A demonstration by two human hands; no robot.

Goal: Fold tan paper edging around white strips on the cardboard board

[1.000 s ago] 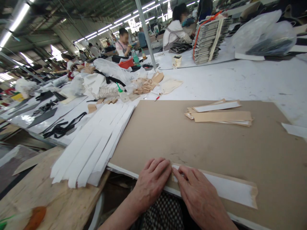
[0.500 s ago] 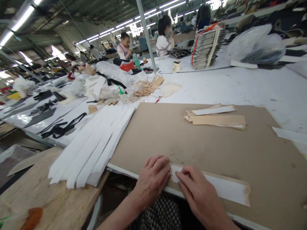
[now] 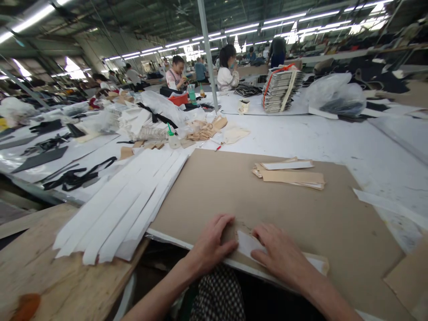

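Note:
A long white paper strip on a tan backing lies along the near edge of the brown cardboard sheet. My left hand rests flat on the cardboard just left of the strip's ragged end, fingers spread and thumb pointing at it. My right hand lies flat over the strip, with the index finger and thumb apart on either side of the white end. The rest of the strip runs under that hand and comes out at the right.
A fan of long white strips lies left of the cardboard, over a plywood bench. A small stack of tan and white strips sits further up the sheet. A glue bottle, fabric piles and bundled stacks crowd the far table, where other people work.
The camera has tilted up and pulled back. My left hand's fingers have spread wider beside the strip's end. My right hand has slid a little along the strip, uncovering more of the white end.

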